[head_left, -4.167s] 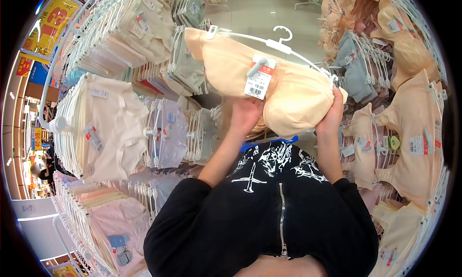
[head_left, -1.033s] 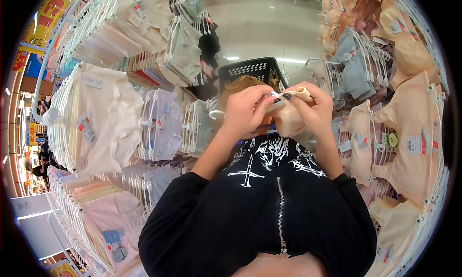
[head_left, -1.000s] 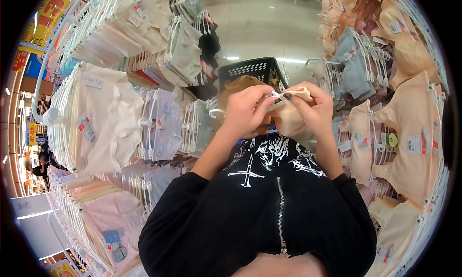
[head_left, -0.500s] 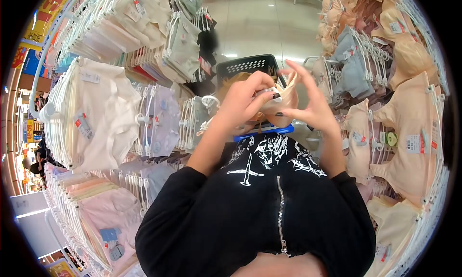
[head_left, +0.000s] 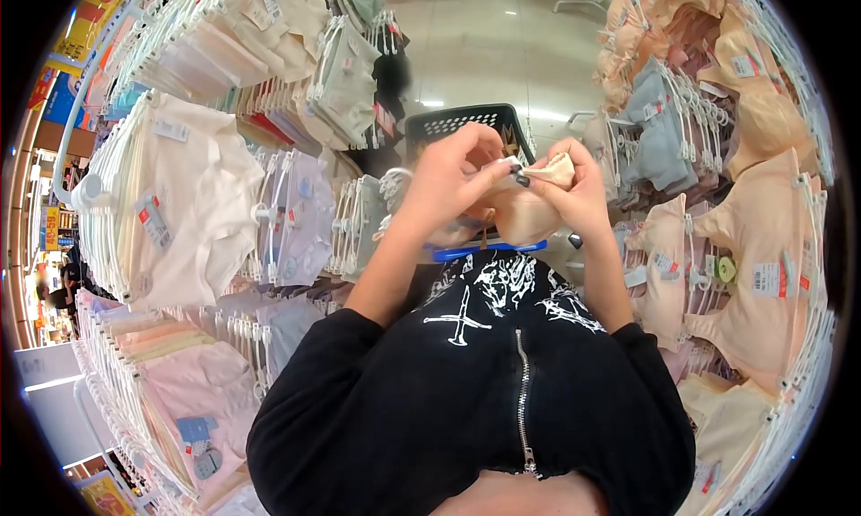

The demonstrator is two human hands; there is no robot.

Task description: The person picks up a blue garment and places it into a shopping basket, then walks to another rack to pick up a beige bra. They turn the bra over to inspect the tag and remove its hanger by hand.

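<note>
Over the shopping cart, a beige bra [head_left: 527, 218] hangs between my two hands, its smooth cup facing me. My left hand [head_left: 457, 177] pinches a small white piece at the bra's upper edge, probably part of a hanger, between thumb and fingers. My right hand [head_left: 578, 188] is closed on a bunched fold of the same beige fabric, thumb pressed on top. The fingertips of both hands nearly meet. Behind them stands a black basket [head_left: 462, 118] with perforated sides, its contents mostly hidden by my hands. A blue cart handle [head_left: 489, 251] shows just below the bra.
Racks of underpants on white hangers [head_left: 193, 211] line the left side. Beige bras [head_left: 749, 269] and grey-blue ones [head_left: 659, 126] hang close on the right. A tiled aisle floor [head_left: 489, 49] runs ahead. Someone in dark clothes [head_left: 65, 283] is at the far left.
My right hand has gone from spread fingers beside the bra to gripping a fold of its fabric. My left hand keeps its pinch, and the cup now hangs lower and more in view.
</note>
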